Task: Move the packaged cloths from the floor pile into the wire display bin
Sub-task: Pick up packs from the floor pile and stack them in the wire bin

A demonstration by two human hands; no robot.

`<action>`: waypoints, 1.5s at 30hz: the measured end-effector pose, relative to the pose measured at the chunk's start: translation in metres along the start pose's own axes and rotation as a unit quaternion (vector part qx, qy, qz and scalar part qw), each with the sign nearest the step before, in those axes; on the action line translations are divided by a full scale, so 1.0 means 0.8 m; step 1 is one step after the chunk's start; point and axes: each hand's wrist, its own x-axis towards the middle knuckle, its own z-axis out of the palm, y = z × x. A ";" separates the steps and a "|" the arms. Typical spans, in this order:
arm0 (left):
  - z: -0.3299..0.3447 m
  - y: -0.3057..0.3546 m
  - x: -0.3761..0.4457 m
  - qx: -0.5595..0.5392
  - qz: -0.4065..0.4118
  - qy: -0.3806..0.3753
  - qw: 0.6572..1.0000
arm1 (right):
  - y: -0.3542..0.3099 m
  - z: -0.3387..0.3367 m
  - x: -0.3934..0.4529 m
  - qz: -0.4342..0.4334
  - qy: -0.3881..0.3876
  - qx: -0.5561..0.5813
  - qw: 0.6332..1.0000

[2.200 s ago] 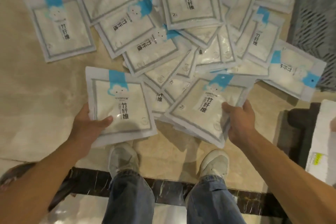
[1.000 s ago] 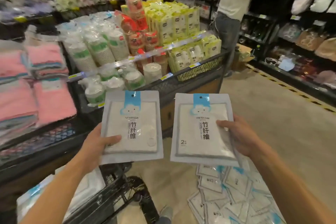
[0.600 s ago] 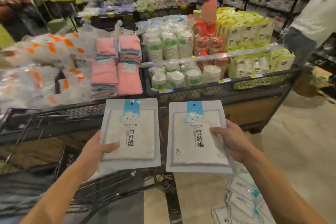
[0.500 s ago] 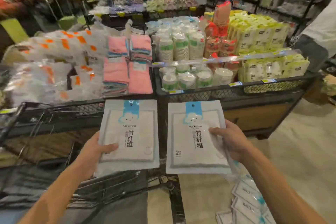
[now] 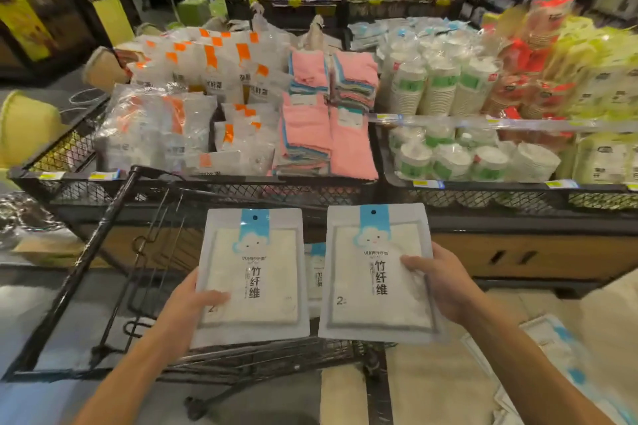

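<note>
Packaged cloths: two flat white packs with a blue header and a cloud face, held side by side above a black wire cart.
Left pack (image 5: 253, 274): gripped by the left hand (image 5: 188, 304) at its lower left corner, thumb across the front, face up toward the camera.
Right pack (image 5: 376, 272): gripped by the right hand (image 5: 443, 283) along its right edge, thumb lying on the front.
Gap between packs: a third pack of the same kind (image 5: 316, 272) shows through it, lower down; what it rests on cannot be told.
Wire cart (image 5: 114, 252): dark frame directly under the hands, left of centre.
Wire display bin (image 5: 214, 188): black mesh rim just beyond the packs, holding clear bags with orange marks (image 5: 193, 103) and stacks of pink cloths (image 5: 328, 121).
Neighbouring bin (image 5: 483, 197): on the right, stacked with wrapped paper cups (image 5: 438, 90).
Floor pile (image 5: 559, 352): a few packs visible at lower right, beside the right forearm.
</note>
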 end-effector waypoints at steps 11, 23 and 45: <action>-0.016 -0.056 0.114 -0.030 -0.113 0.110 0.987 | 0.036 0.028 0.190 0.091 -0.005 -0.039 0.995; -0.012 -0.155 0.302 -0.010 -0.212 0.146 0.966 | 0.151 0.077 0.363 0.199 0.006 -0.096 0.975; 0.028 -0.323 0.431 0.498 -0.151 0.163 0.838 | 0.365 0.149 0.478 0.123 0.174 -0.508 0.835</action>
